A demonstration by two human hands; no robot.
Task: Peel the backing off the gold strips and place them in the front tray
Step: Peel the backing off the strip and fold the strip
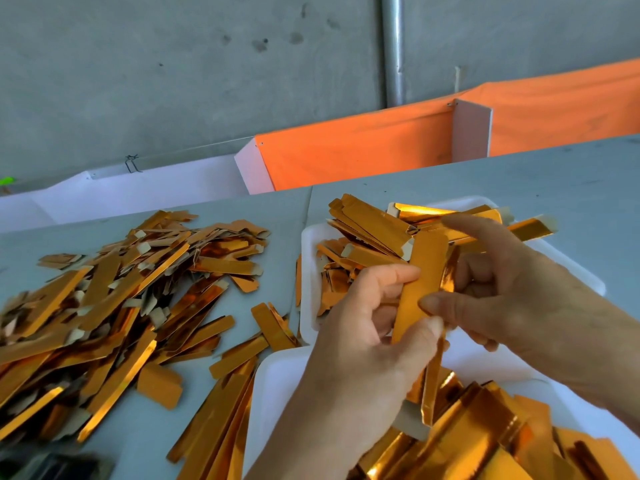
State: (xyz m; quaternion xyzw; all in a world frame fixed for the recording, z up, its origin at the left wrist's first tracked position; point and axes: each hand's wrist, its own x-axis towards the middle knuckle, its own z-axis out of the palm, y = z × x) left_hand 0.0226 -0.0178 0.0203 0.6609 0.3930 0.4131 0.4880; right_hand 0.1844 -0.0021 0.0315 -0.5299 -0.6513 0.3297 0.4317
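A gold strip [420, 282] stands nearly upright between both hands, above the two white trays. My left hand [360, 327] pinches its lower part between thumb and fingers. My right hand [512, 292] pinches its right edge with the thumb, the forefinger stretched over its top. A narrow gold piece [433, 382] hangs down from the strip below my left thumb. The front tray [273, 386] holds shiny gold strips at the bottom right. The rear tray [308, 271] is heaped with gold strips.
A large loose pile of gold strips and pale backing scraps [114, 299] covers the grey table on the left. Behind the table run a white trough [156, 188] and an orange cloth bin [363, 150] along a concrete wall. A dark object [52, 462] lies at the bottom left.
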